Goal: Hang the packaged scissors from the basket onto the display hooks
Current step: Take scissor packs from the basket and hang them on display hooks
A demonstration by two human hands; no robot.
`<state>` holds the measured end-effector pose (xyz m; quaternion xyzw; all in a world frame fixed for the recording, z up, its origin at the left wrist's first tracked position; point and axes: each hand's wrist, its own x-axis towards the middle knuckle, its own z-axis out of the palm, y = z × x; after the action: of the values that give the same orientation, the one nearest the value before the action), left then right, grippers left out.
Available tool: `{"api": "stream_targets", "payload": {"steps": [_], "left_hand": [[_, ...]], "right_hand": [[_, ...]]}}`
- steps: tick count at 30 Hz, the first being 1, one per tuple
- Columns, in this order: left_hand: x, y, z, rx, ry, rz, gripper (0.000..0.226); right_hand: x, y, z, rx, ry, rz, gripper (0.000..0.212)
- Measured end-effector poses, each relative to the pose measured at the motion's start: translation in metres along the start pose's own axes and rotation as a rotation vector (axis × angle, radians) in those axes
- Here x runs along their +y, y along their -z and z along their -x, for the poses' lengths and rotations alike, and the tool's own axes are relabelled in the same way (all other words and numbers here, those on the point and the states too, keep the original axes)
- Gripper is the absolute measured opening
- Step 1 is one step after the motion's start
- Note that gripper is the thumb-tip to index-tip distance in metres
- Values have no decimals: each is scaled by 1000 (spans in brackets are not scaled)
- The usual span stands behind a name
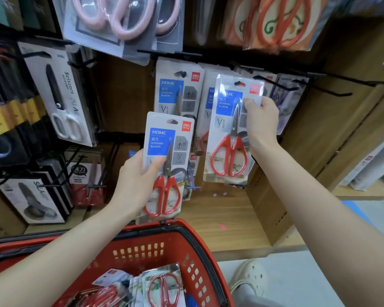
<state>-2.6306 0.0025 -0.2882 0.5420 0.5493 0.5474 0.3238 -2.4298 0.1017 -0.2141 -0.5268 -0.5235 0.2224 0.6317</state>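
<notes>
Head view: left hand (133,185) grips one scissors pack (164,138), right hand (263,122) a second pack (228,120), fingers hidden behind; basket (142,251) cropped below.

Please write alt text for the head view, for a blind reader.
Two hands each hold a pack of red-handled scissors before a display: the right hand holds the upper pack at the hooks, the left hand holds the lower pack. A red basket below holds more packs.

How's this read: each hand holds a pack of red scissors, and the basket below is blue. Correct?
No. The head view shows the basket is red, not blue. The left hand does hold one scissors pack and the right hand another pack.
</notes>
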Motion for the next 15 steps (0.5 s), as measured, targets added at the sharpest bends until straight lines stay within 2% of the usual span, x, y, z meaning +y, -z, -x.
{"api": "stream_targets", "payload": {"steps": [4,6,8,10,12,15], "left_hand": [[2,-1,-1,1,-5,-5,14],[4,-1,-2,2,-1,-14,13],[6,0,-2,-2,3,-17,14],[7,1,-2,-5,3,-17,12],[8,2,-2,3,13,-13,10],[7,3,-3,12,31,-1,10]], "right_hand": [[8,-11,-14,-35,-68,49,6],[10,-17,-21,-42,-91,67,6],[11,-23,-29,-46,-127,45,13],[12,-27,-36,-57,-174,14,10],[17,-27,-45,-58,-238,19,27],[21,-24,-54,-58,-273,96,33]]}}
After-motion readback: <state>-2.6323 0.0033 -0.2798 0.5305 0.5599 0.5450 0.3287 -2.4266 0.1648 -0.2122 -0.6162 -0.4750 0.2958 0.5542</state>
